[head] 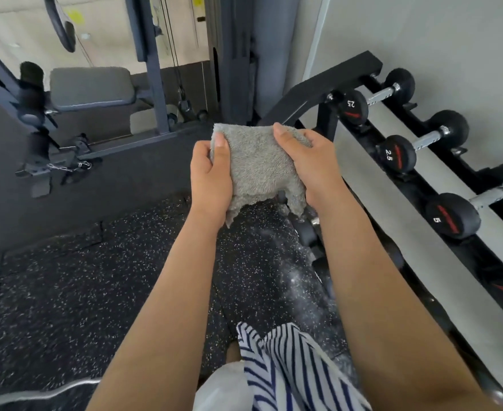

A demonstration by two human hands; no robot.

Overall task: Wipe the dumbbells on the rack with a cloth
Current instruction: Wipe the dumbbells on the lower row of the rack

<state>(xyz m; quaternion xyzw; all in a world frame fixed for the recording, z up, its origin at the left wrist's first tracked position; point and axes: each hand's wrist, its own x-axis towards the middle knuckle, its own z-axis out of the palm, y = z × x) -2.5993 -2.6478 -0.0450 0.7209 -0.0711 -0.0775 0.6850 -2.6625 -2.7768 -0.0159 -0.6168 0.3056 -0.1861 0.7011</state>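
Head: cloth (pixel 259 167) (grey) between hands (pixel 211 179) (pixel 314 166)

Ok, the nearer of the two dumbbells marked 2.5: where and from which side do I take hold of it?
Grip the nearer 2.5 dumbbell by its metal handle, coming from above. The handle bridges the open gap between the rack rails, exposed on top, and looks thin enough for fingers to wrap; the round black heads are wide and sit in the rails.

White numerals read "25" on the farthest black round rubber dumbbell head (pixel 353 111), "2.5" on the next dumbbell head (pixel 396 154), and "5" on the third dumbbell head (pixel 451 215).
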